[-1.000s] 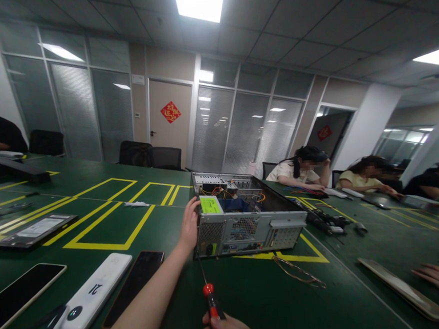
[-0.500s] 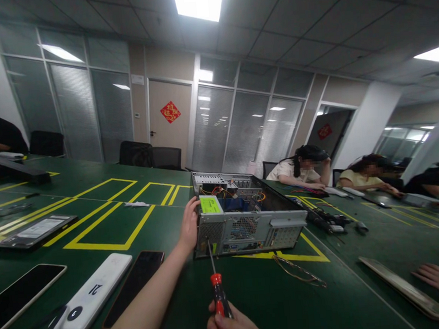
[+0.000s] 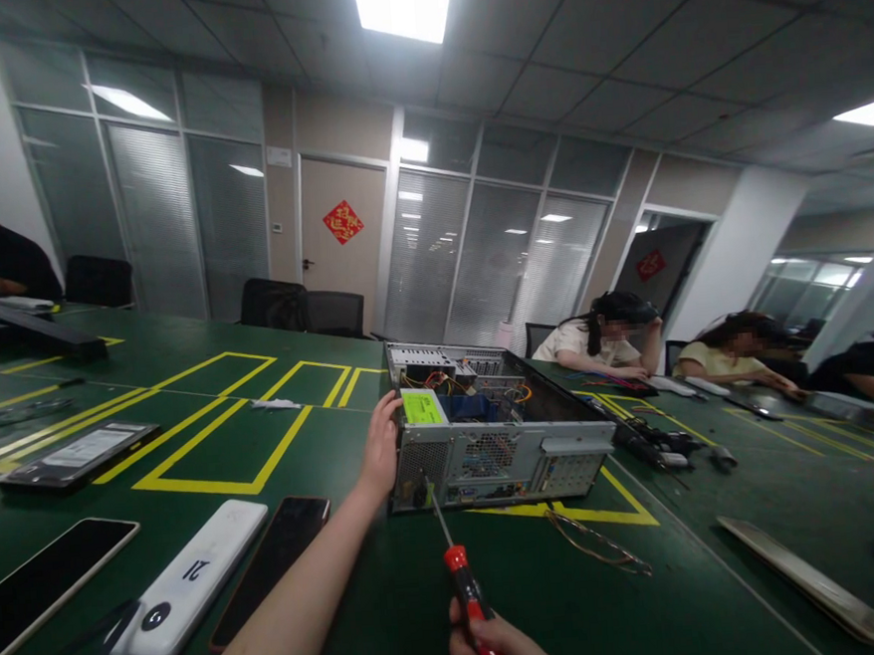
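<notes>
An open computer case [image 3: 494,448] lies on the green table, its rear panel facing me. Inside its left corner sits a power supply with a bright green label [image 3: 422,406]. My left hand [image 3: 381,451] grips the case's left side, with the fingertips at the top edge beside the label. Below, my right hand [image 3: 496,643] is closed around the red and black handle of a screwdriver [image 3: 463,575]. The shaft points up and away toward the lower left of the rear panel; whether its tip touches the panel I cannot tell.
Left of my arm lie a hard drive [image 3: 79,454], a white power bank [image 3: 192,579] and two phones. Eyeglasses [image 3: 598,541] rest before the case. Black cables [image 3: 662,441] and a long flat panel [image 3: 806,581] lie to the right. Several people sit around the table [image 3: 213,453].
My right hand and the screwdriver have shifted right, and the shaft leans more to the left. My left hand keeps its place on the case. Another person's hand has left the right edge.
</notes>
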The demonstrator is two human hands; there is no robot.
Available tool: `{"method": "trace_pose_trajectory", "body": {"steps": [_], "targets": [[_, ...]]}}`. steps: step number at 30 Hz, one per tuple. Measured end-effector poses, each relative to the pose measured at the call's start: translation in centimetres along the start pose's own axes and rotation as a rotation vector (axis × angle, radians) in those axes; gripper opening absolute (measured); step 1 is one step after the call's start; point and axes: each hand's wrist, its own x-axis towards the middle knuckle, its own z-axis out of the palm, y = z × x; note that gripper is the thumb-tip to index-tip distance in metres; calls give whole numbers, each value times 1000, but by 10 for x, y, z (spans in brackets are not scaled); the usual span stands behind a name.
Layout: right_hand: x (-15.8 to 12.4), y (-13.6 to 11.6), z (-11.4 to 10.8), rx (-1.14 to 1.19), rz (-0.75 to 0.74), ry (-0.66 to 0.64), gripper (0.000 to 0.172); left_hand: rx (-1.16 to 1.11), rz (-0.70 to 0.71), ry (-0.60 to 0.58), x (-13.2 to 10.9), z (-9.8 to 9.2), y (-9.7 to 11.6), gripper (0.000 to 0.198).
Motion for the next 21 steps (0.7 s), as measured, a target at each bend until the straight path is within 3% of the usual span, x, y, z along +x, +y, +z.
{"method": "trace_pose_trajectory", "body": {"steps": [3, 6, 9, 10, 12, 15, 19, 21], "targets": [[-9, -12, -2, 45, 6, -17, 46, 42, 27, 5, 2, -1, 2, 38], [-19, -22, -6, 91, -51, -23, 41, 166, 91, 52, 10, -7, 20, 34], [-27, -26, -12, 127, -98, -52, 35, 263, 221, 188, 20, -12, 57, 28], [-28, -26, -14, 139, -111, -65, 33, 250, 280, 185, 23, -13, 72, 26], [-30, -25, -16, 160, -135, -86, 31, 158, 324, 68, 27, -10, 101, 22], [-32, -23, -15, 170, -172, -110, 29, 29, 89, -240, 29, -1, 131, 19], [-32, -22, -12, 165, -207, -118, 28, -150, -222, -373, 31, 8, 139, 20], [-33, -21, -13, 161, -212, -122, 28, -251, -346, -520, 31, 8, 136, 21]]}}
